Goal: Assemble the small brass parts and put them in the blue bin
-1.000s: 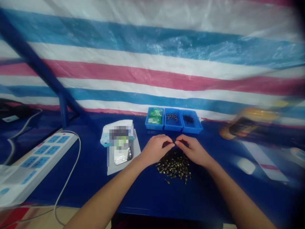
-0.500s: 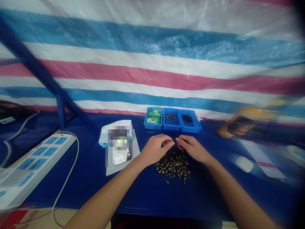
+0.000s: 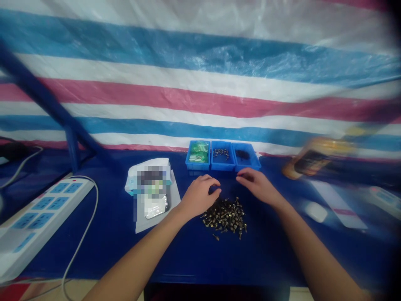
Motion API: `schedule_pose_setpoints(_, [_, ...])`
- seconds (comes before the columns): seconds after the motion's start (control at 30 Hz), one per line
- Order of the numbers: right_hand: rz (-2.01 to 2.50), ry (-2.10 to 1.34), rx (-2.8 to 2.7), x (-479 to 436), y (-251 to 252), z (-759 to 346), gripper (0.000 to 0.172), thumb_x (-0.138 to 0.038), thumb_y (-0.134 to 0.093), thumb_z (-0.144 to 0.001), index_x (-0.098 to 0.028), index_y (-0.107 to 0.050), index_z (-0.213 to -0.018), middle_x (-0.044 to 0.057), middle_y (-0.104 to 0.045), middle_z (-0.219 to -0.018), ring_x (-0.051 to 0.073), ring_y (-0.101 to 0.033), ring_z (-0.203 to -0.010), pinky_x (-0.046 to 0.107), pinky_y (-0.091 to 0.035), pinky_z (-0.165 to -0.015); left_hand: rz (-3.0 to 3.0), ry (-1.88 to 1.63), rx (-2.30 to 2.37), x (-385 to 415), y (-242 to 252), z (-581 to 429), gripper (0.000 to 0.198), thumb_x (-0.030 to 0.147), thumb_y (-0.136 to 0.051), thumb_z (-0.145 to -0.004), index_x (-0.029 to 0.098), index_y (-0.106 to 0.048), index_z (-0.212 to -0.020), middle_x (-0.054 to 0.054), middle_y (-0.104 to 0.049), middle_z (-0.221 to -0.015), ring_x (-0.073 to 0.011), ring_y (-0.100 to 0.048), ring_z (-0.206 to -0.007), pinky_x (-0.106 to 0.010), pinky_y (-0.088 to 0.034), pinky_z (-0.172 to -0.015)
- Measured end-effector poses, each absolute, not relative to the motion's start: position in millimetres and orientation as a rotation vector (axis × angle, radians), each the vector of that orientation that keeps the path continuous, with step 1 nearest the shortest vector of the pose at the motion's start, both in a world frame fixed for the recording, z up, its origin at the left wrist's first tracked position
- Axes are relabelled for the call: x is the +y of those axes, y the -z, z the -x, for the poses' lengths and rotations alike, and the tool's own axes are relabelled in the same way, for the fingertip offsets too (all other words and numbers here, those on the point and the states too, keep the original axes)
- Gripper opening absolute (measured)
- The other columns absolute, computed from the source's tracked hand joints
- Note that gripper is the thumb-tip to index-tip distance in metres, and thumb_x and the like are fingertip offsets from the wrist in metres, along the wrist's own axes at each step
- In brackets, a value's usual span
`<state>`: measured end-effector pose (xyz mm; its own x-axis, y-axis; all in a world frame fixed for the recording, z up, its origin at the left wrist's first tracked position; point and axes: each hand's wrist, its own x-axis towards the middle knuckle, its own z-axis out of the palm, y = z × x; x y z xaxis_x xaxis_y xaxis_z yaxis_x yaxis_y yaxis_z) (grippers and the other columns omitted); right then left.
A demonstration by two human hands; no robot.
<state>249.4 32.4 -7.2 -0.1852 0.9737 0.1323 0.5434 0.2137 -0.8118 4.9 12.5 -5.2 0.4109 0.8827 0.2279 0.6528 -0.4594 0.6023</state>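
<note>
A pile of small brass-coloured and dark screw-like pieces (image 3: pixel 227 217) lies on the blue table. My left hand (image 3: pixel 200 194) hovers at the pile's upper left, thumb and fingers apart, nothing visible between them. Beyond the pile, my right hand (image 3: pixel 257 186) is just in front of the right blue bin (image 3: pixel 255 164); its thumb and forefinger are parted and I see nothing held. Small dark bits fill part of that bin. The middle blue bin (image 3: pixel 223 167) contains small metal pieces, and the left blue bin (image 3: pixel 198 166) has green-and-white packets.
On the left are a white power strip (image 3: pixel 46 221) with its cable, a wet-wipe-like pack (image 3: pixel 130 184) and a phone (image 3: pixel 156 209) on white paper. To the right are a blurred bottle (image 3: pixel 313 159), a white mouse-like object (image 3: pixel 316 212) and a white strip (image 3: pixel 338 205).
My hands, close together above the pile before, have moved apart. The right one went forward toward the right bin, and the fingers of both opened. The view has shifted slightly.
</note>
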Motion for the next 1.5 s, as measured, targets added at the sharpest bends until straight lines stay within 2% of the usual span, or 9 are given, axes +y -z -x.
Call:
schedule_pose_setpoints(0.07, [1.368, -0.882, -2.086, 25.4, 3.4, -243.1, 0.026, -0.044, -0.063, -0.085, -0.023, -0.068, -0.099, 0.001, -0.066, -0.08, 0.016, -0.058, -0.069, 0.028, -0.043, -0.065, -2.29, -0.676, 1.339, 13.0, 8.1, -3.5, 0.021, 0.034, -0.056, -0.089, 0.026, -0.068, -0.105, -0.003, -0.064, -0.108, -0.0234, -0.057, -0.101, -0.04, -0.044, -0.091])
schedule_pose_setpoints(0.17, [1.335, -0.833, -2.323, 18.1, 0.0, -236.3, 0.027, -0.043, -0.066, -0.084, -0.024, -0.07, -0.103, 0.001, -0.067, -0.083, 0.017, -0.06, -0.072, 0.028, -0.043, -0.065, -2.328, -0.596, 1.346, 12.9, 11.6, -2.6, 0.023, 0.035, -0.055, -0.09, 0.026, -0.068, -0.107, -0.002, -0.063, -0.109, -0.0242, -0.056, -0.101, -0.042, -0.044, -0.091])
schedule_pose_setpoints(0.33, [1.24, -0.755, -2.457, 17.5, 1.6, -235.8, 0.015, -0.028, -0.06, -0.088, -0.025, -0.072, -0.095, 0.003, -0.069, -0.086, 0.017, -0.062, -0.076, 0.029, -0.043, -0.07, -2.381, -0.557, 1.317, 12.5, 15.1, -3.5, 0.019, 0.032, -0.056, -0.09, 0.026, -0.07, -0.102, -0.003, -0.065, -0.105, -0.024, -0.057, -0.098, -0.041, -0.043, -0.088])
schedule_pose_setpoints(0.5, [1.236, -0.717, -2.375, 20.6, 4.9, -236.1, 0.015, -0.021, -0.059, -0.087, -0.023, -0.072, -0.094, 0.004, -0.069, -0.089, 0.018, -0.062, -0.077, 0.03, -0.045, -0.07, -2.392, -0.592, 1.263, 13.6, 14.6, -2.8, 0.017, 0.029, -0.055, -0.091, 0.023, -0.071, -0.092, -0.004, -0.065, -0.097, -0.0215, -0.058, -0.091, -0.039, -0.043, -0.087])
schedule_pose_setpoints(0.7, [1.248, -0.725, -2.091, 22.4, 5.3, -234.6, 0.015, -0.03, -0.062, -0.087, -0.022, -0.07, -0.096, 0.004, -0.068, -0.089, 0.018, -0.063, -0.075, 0.031, -0.049, -0.069, -2.406, -0.595, 1.264, 13.4, 12.6, -2.6, 0.015, 0.027, -0.056, -0.091, 0.023, -0.07, -0.09, -0.003, -0.065, -0.094, -0.0212, -0.058, -0.089, -0.037, -0.043, -0.083])
schedule_pose_setpoints(0.9, [1.186, -0.906, -1.837, 17.2, 4.2, -226.8, 0.022, -0.036, -0.07, -0.082, -0.021, -0.066, -0.098, 0.003, -0.068, -0.084, 0.018, -0.067, -0.074, 0.032, -0.053, -0.072, -2.43, -0.606, 1.291, 12.0, 9.5, -3.8, 0.016, 0.028, -0.054, -0.093, 0.023, -0.069, -0.088, -0.003, -0.065, -0.091, -0.0213, -0.058, -0.088, -0.034, -0.042, -0.078])
schedule_pose_setpoints(1.1, [1.209, -0.97, -1.708, 16.2, 7.8, -221.0, 0.029, -0.042, -0.075, -0.076, -0.02, -0.067, -0.094, 0.004, -0.069, -0.081, 0.018, -0.066, -0.064, 0.032, -0.054, -0.064, -2.437, -0.635, 1.291, 12.2, 4.5, -4.7, 0.016, 0.025, -0.05, -0.095, 0.022, -0.066, -0.091, -0.002, -0.068, -0.088, -0.0211, -0.059, -0.085, -0.034, -0.041, -0.076])
schedule_pose_setpoints(1.23, [1.239, -1.007, -1.643, 19.3, 9.9, -222.7, 0.026, -0.041, -0.075, -0.076, -0.021, -0.069, -0.091, 0.005, -0.072, -0.082, 0.022, -0.07, -0.074, 0.036, -0.057, -0.073, -2.416, -0.692, 1.272, 13.1, 3.5, -4.8, 0.014, 0.024, -0.051, -0.094, 0.022, -0.065, -0.092, -0.001, -0.069, -0.089, -0.0206, -0.059, -0.086, -0.034, -0.042, -0.078])
schedule_pose_setpoints(1.5, [1.319, -0.985, -1.628, 21.8, 12.0, -225.0, 0.024, -0.033, -0.073, -0.077, -0.022, -0.07, -0.098, 0.006, -0.073, -0.101, 0.024, -0.071, -0.09, 0.038, -0.057, -0.083, -2.341, -0.807, 1.229, 15.7, 6.1, -4.2, 0.016, 0.02, -0.055, -0.092, 0.024, -0.066, -0.103, -0.001, -0.069, -0.098, -0.02, -0.06, -0.093, -0.034, -0.044, -0.084])
